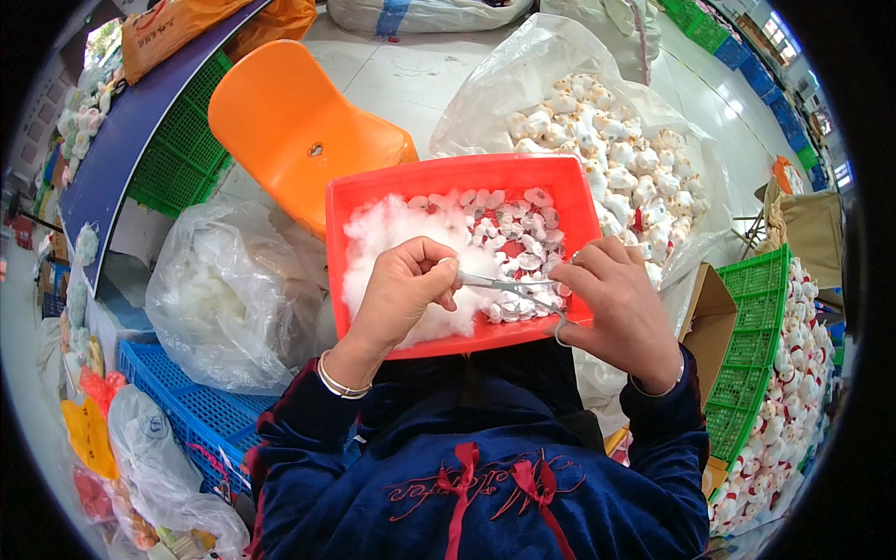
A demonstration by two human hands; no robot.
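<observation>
Evidently, the work sits between two hands, just over the red tray (581,201): a scissor-handled metal tool (485,281) lies almost level there. The right hand (630,313) is curled around its handle end, one loop showing below the fingers. The left hand (401,289) is pinched narrow at the tool's tip; whether a small piece is between thumb and forefinger, I cannot tell from where I stand. In the tray, white fluffy stuffing (369,247) fills the left side, and small pale fabric pieces (530,224) are scattered on the right. To do it well, I think, the pinch should be firm but gentle, the tip kept away from the skin, and everything held low over the tray, so dropped bits fall inside.
</observation>
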